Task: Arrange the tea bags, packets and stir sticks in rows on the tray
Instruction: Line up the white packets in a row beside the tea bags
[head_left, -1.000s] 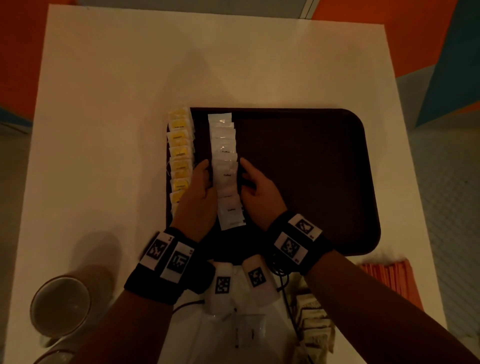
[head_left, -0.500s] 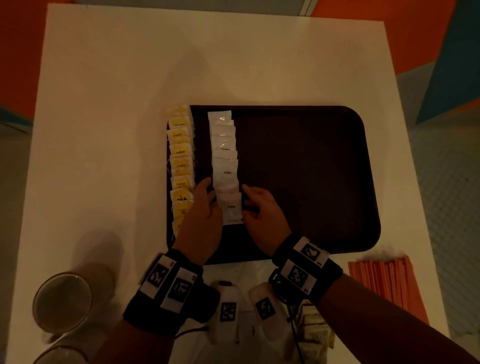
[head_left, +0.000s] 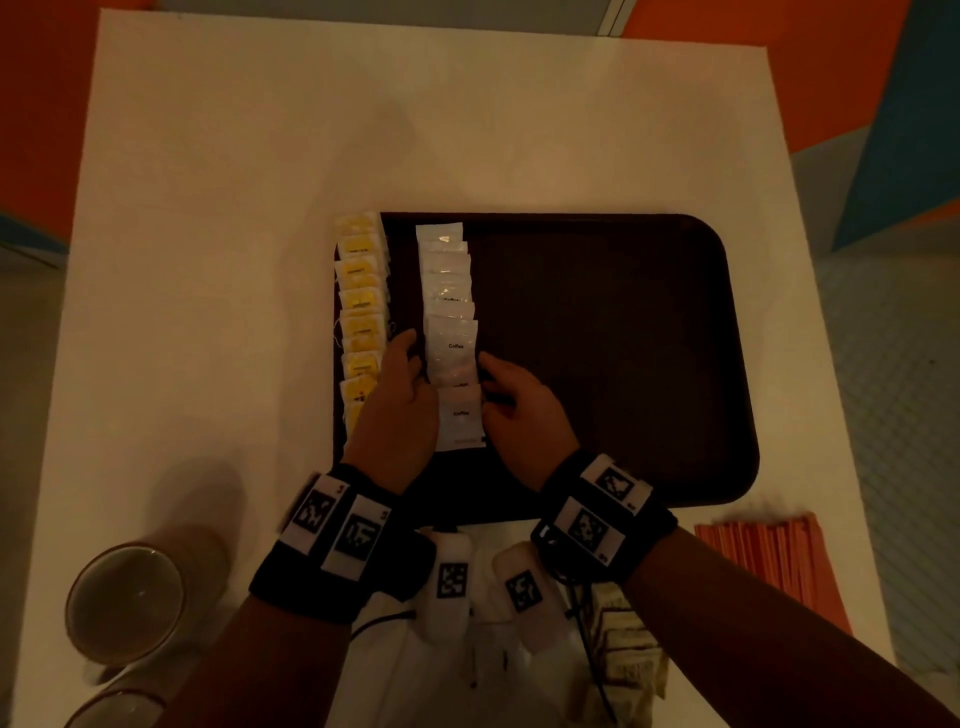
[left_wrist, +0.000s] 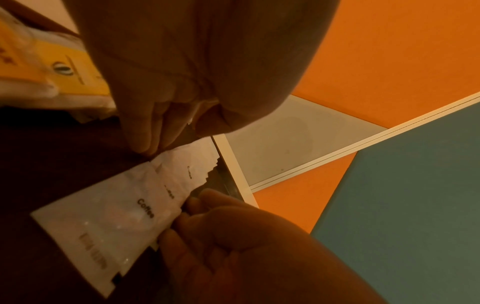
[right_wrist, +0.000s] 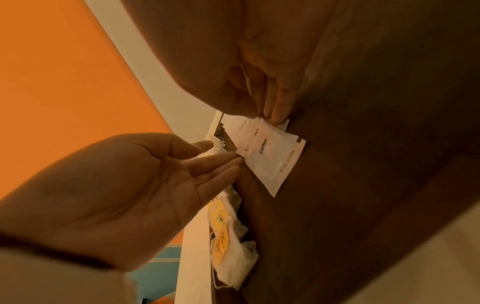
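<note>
Your left hand (head_left: 397, 410) and right hand (head_left: 519, 405) flank the near end of the coffee packets (head_left: 451, 332) row on the tray (head_left: 623, 364), straightish fingers apparently squaring its edges, gripping nothing. Tea bags (head_left: 362, 312) line the left rim; stir sticks (head_left: 769, 561) wait on the surface (head_left: 260, 208).

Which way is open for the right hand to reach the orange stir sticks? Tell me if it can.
Probably yes. The right hand rests its fingers against the coffee packet row and grips nothing. The stir sticks lie on the table just off the tray's near right corner, nothing between.
</note>
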